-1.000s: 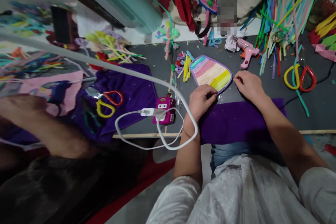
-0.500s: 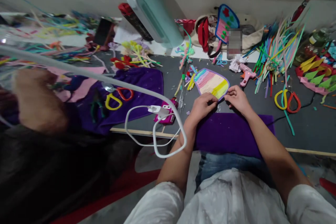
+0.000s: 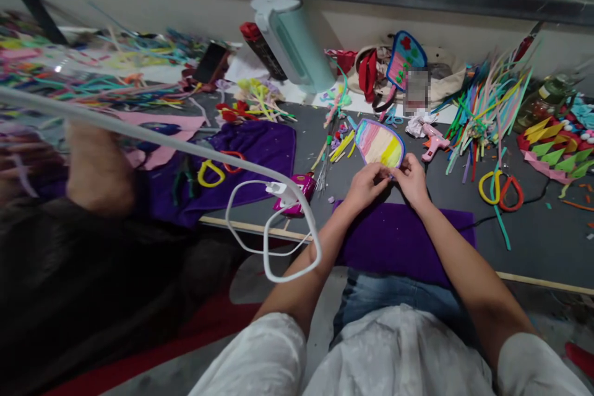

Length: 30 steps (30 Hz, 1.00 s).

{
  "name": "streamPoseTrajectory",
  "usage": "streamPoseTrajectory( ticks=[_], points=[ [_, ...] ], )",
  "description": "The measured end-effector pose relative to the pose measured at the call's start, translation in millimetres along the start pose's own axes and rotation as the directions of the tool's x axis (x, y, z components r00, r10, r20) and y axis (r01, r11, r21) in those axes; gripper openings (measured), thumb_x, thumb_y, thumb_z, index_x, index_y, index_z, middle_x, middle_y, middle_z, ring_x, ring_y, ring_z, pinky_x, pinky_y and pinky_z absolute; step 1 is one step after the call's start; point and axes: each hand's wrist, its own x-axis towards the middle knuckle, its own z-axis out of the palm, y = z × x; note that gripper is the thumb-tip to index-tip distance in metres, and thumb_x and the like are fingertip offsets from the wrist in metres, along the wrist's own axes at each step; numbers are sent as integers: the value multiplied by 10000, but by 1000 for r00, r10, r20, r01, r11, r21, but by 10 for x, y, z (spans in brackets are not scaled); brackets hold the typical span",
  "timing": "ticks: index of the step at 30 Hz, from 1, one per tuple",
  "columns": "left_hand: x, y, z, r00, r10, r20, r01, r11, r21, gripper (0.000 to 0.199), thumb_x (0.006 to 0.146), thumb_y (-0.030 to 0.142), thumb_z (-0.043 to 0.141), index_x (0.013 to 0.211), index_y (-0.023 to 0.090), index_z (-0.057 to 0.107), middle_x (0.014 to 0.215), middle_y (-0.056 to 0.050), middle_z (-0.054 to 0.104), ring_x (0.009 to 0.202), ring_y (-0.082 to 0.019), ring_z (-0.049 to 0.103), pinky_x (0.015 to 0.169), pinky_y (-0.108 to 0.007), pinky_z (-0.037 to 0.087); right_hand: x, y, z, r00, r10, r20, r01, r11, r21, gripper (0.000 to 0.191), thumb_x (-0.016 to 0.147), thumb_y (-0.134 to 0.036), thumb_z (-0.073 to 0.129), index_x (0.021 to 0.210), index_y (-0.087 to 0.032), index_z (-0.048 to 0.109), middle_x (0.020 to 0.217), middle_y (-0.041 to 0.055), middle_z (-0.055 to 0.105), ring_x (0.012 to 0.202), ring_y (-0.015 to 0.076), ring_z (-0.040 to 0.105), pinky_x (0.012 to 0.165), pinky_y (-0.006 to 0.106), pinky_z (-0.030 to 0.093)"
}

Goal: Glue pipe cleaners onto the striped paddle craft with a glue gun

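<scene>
A striped craft piece [image 3: 378, 143], pink, cream and yellow with a purple-blue edging, is held at its near end between my two hands. My left hand [image 3: 370, 184] pinches the near left edge, fingers closed. On the near right edge, my right hand [image 3: 411, 180] is closed too, its fingertips close to those of the left. Beneath my wrists lies a purple cloth [image 3: 403, 238] along the table's front edge. Just beyond the right hand rests a pink glue gun [image 3: 435, 142]. What exactly sits between the fingertips is too small to see.
Yellow-and-red-handled scissors [image 3: 501, 190] lie to the right, near a bundle of pipe cleaners [image 3: 487, 108]. A white cable [image 3: 266, 247] loops in front of a magenta power strip [image 3: 297, 192]. A pale green kettle [image 3: 297, 43] stands behind. At left is a co-worker's arm [image 3: 99, 167].
My hands have come closer together at the near end of the striped piece. The view has shifted a little; the co-worker's arm at left has moved slightly right in the picture.
</scene>
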Motion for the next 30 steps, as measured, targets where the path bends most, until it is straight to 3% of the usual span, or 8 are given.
streamPoseTrajectory(
  ticks=[4,8,10,12,15,20,25,30],
  points=[
    [105,202,-144,993,53,-104,-50,998,31,206,907,356,710,1043,212,656,954,-40,707,858,-186,639,794,-317,524,41,-206,-233,999,-33,-20,35,992,118,305,744,-435,688,967,-254,585,915,6,707,823,180,661,820,341,557],
    [340,549,-445,913,214,-348,-158,971,182,169,981,365,663,1076,228,683,1104,-70,707,1079,-234,648,987,-408,521,77,-458,-622,997,-35,74,15,967,255,390,684,-427,832,1003,-227,731,934,12,760,839,181,676,863,357,556],
    [498,696,-578,898,230,-375,-178,970,167,198,985,375,671,1126,236,684,1187,-74,695,1174,-249,631,1062,-437,498,85,-566,-805,986,-23,165,-29,951,309,389,661,-420,889,978,-220,785,953,19,781,848,179,686,865,352,553],
    [659,780,-659,935,179,-305,-173,984,45,292,968,410,698,1191,222,673,1233,-86,686,1162,-248,647,1030,-416,521,96,-656,-951,967,12,254,-96,943,320,390,637,-422,927,957,-225,820,946,21,793,815,170,683,810,332,551],
    [851,786,-668,1000,-1,-13,-3,958,-286,403,951,480,705,1215,178,675,1087,-78,727,932,-196,685,819,-323,548,145,-744,-1089,945,86,315,-189,930,315,434,587,-407,967,966,-237,844,933,23,800,784,160,681,764,311,546],
    [895,632,-433,895,-116,430,379,706,-598,449,785,490,852,1044,137,755,992,-81,778,894,-184,708,829,-302,539,284,-670,-1133,940,165,299,-244,936,252,425,558,-405,979,912,-213,840,875,53,786,763,180,675,753,337,535],
    [824,461,-170,823,-269,501,563,505,-654,548,613,486,957,979,126,765,898,-75,789,771,-175,705,740,-292,541,385,-392,-988,986,107,131,-124,984,129,352,561,-451,918,750,-194,770,720,5,693,678,151,584,672,305,462],
    [969,432,-122,813,-277,513,570,558,-603,508,529,456,976,851,126,763,759,-15,734,656,-125,632,624,-241,482,416,-271,-808,996,64,67,-69,994,85,331,618,-483,856,737,-203,726,708,-15,665,682,147,559,689,305,461]
  ],
)
